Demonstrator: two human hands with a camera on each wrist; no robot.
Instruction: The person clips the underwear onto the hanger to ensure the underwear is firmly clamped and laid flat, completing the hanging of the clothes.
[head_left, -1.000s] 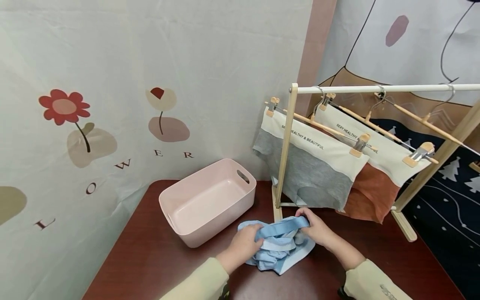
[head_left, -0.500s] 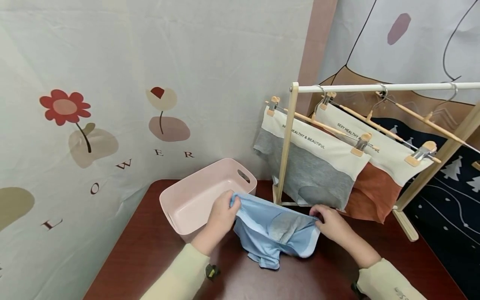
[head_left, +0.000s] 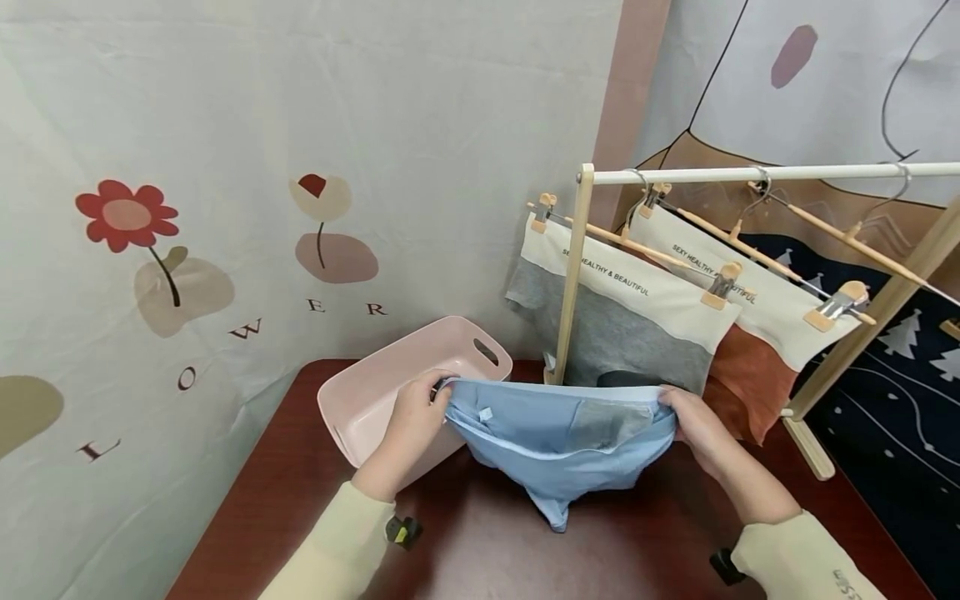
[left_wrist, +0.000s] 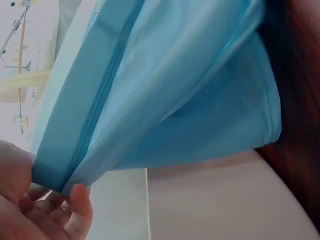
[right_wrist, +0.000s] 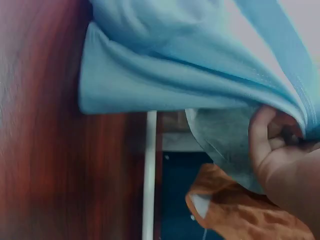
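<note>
- Leftward, bin (head_left: 375, 412) at blue briefs' (head_left: 570, 479) ten o'clock;
- left hand (head_left: 408, 412) pinching their waistband (head_left: 525, 388) at nine o'clock;
- blue briefs stretched between the hands, over the table (head_left: 255, 517);
- grey briefs (head_left: 637, 325) hanging at one o'clock;
- right hand (head_left: 699, 427) pinching the waistband at three o'clock.

Head view's pretty bright and evenly lit, with soft glare on the tabletop (head_left: 487, 558) and a darker shadow under the blue garment (head_left: 577, 471). Both wrist views look softer (kinda hazy, honestly): the left one's nearly blown out at upper left, and the right one smears the tabletop's grain.
</note>
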